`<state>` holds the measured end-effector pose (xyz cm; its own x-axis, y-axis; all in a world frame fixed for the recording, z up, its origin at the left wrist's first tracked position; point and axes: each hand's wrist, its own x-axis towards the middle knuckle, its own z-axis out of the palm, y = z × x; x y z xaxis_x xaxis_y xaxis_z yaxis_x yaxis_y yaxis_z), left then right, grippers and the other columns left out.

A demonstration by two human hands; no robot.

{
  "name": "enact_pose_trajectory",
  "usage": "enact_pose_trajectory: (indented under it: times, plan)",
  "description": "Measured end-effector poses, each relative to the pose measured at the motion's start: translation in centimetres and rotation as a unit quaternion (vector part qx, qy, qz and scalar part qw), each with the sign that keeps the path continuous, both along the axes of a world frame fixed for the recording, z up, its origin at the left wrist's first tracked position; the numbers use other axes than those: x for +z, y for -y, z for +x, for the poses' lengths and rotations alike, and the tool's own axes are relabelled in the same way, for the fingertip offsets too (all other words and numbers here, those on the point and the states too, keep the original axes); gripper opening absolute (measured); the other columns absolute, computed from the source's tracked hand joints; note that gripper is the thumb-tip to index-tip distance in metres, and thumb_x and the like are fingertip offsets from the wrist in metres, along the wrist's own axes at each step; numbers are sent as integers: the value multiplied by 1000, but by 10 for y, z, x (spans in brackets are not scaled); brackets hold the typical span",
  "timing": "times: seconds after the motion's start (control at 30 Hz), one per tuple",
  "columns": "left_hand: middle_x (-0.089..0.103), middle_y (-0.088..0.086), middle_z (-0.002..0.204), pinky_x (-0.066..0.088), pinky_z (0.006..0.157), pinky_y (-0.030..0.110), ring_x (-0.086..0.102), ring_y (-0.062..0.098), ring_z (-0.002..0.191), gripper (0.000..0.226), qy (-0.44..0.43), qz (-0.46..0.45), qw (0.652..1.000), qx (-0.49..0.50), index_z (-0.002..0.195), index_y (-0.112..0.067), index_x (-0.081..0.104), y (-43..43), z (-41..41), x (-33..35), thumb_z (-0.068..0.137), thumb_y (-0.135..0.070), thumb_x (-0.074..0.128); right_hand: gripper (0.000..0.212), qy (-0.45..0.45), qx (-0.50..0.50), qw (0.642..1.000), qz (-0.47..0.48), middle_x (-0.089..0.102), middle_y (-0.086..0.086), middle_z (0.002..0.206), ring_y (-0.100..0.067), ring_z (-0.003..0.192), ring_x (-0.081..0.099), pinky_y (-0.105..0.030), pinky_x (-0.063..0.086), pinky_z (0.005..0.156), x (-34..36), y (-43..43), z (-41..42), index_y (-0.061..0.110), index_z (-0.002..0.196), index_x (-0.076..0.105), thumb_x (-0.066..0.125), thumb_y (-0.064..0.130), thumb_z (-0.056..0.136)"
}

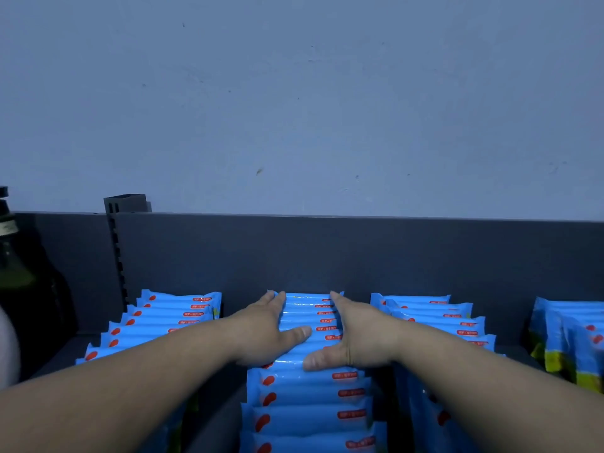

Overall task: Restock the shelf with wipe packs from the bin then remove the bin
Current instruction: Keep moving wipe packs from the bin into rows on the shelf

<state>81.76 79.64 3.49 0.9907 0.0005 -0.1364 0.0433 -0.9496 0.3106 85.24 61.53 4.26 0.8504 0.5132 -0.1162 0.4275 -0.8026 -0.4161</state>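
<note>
Up close, a dark grey shelf (54, 358) with a low back panel (294, 250) stands against a scuffed bluish wall (294, 93). Both hands lie flat on the middle row (310, 397) of blue packs. The left hand (271, 328) is on its left edge and the right hand (353, 331) on its right edge. Their fingers are straight and point at the back panel, thumbs spread across the pack tops, gripping nothing. The row runs from beneath the wrists back to the panel. Each pack stands on edge, its long axis crosswise from hand to hand, with red labels nearer the right hand. A left row (163, 318) stands beyond the left hand, a right row (451, 322) beyond the right. A dark bottle (19, 282) stands far left.
</note>
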Motion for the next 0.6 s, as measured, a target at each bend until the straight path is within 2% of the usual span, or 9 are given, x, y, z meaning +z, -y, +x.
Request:
enact_pose_trajectory:
  times: [0.03, 0.13, 0.2, 0.4, 0.6]
  plan:
    - [-8, -3, 161, 9, 120, 30, 1, 11, 148, 91, 3, 8, 1000, -1, 153, -21, -5, 0, -1, 1, 88, -69, 38, 128, 3, 7, 1000, -3, 17, 6, 159, -11, 143, 24, -20, 25, 110, 2, 2, -1, 17, 154, -2, 74, 66, 64]
    - [-11, -5, 160, 3, 121, 33, -8, 13, 148, 91, 2, 47, 999, -20, 153, -22, -4, 3, -5, 3, 86, -72, 33, 130, 9, 39, 998, -47, -14, 6, 160, -9, 148, -6, -28, 9, 120, 7, 7, -4, 19, 153, -10, 72, 68, 65]
    - [-16, -6, 159, 1, 121, 38, -13, 15, 147, 89, -8, 87, 996, -36, 153, -23, -6, 4, -7, 0, 86, -75, 25, 135, 8, 52, 994, -95, -24, 6, 158, -10, 147, -10, -34, 8, 122, 5, 7, -5, 19, 152, -15, 70, 74, 62]
    - [-16, -4, 159, -4, 120, 42, -15, 18, 147, 86, -27, 137, 990, -39, 152, -25, -9, 5, -3, -6, 87, -75, 15, 136, 17, 57, 987, -152, -26, 6, 157, -12, 148, -12, -39, 7, 122, -1, 2, -1, 20, 150, -19, 67, 77, 62]
    - [-14, -6, 160, -6, 119, 43, -13, 15, 147, 80, -28, 146, 988, -40, 153, -26, -6, 6, -14, 4, 89, -72, 12, 132, 42, 54, 988, -135, -20, 6, 159, -11, 147, -12, -34, 4, 122, 2, 6, -12, 18, 152, -13, 66, 76, 64]
